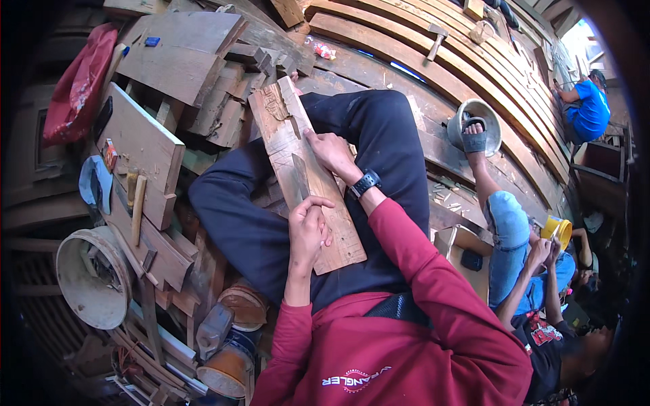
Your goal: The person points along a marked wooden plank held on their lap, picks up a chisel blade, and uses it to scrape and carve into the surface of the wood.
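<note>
Pale brown wood lies under both our hands: the plank [317, 177] slants across our lap, its chipped, notched end away from us. Our left hand [309, 231] is curled tight on its lower half, seemingly round the hidden handle of a knife [298, 174], whose blade points up the plank. Our right hand [330, 153] clasps the right edge farther up, thumb on the upper face; we cannot see the fingers underneath.

To cut well, we should brace the plank firmly against our thighs, keep the right thumb beside the blade's line and favour short, controlled strokes along the grain.

Our left forearm rises almost straight from below; the right one slants in from the lower right, a black wristwatch [365, 183] at its wrist. Dark trousers [391, 139] frame the plank. Beyond, a whitish bucket [73, 274] stands at left, and a hammer [435, 44] lies ahead on long timber boards [379, 44].
</note>
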`<state>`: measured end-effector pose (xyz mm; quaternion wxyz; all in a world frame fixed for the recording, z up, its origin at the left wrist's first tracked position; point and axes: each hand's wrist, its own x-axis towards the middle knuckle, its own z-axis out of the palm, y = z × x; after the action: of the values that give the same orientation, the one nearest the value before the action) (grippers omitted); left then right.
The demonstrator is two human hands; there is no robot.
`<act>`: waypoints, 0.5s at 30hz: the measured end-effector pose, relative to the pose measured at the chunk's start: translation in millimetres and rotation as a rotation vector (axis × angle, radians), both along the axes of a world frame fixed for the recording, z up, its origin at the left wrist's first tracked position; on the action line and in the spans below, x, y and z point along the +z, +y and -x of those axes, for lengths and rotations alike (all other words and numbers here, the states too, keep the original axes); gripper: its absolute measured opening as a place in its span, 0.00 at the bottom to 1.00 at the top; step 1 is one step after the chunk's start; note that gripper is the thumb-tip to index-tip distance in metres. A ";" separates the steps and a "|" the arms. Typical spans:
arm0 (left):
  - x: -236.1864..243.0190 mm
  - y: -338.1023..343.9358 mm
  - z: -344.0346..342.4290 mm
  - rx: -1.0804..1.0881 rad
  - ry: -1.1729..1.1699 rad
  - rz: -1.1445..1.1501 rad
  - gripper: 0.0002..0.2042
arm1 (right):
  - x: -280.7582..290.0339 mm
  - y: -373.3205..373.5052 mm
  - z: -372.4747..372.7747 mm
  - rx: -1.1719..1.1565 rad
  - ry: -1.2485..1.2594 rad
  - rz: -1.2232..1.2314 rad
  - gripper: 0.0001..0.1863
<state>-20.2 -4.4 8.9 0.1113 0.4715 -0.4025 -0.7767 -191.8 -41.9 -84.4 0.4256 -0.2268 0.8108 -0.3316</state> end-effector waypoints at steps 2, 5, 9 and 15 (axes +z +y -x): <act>-1.4 0.7 -1.7 -0.009 -0.012 0.004 0.12 | 2.5 0.5 -1.0 0.002 -0.013 -0.011 0.36; -4.3 2.6 -0.2 -0.011 -0.020 0.024 0.12 | -8.4 0.0 -2.3 0.002 0.030 0.002 0.37; -4.7 3.1 1.4 0.029 -0.008 0.001 0.12 | -4.1 -0.4 -1.7 0.015 0.019 -0.009 0.39; -16.1 11.7 3.2 0.007 -0.048 0.095 0.12 | -2.1 1.1 -4.3 -0.029 0.023 0.017 0.40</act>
<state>-23.5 7.3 -7.2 0.1265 0.4858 -0.4399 -0.7447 -187.5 -40.9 -86.5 0.4093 -0.2225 0.8161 -0.3420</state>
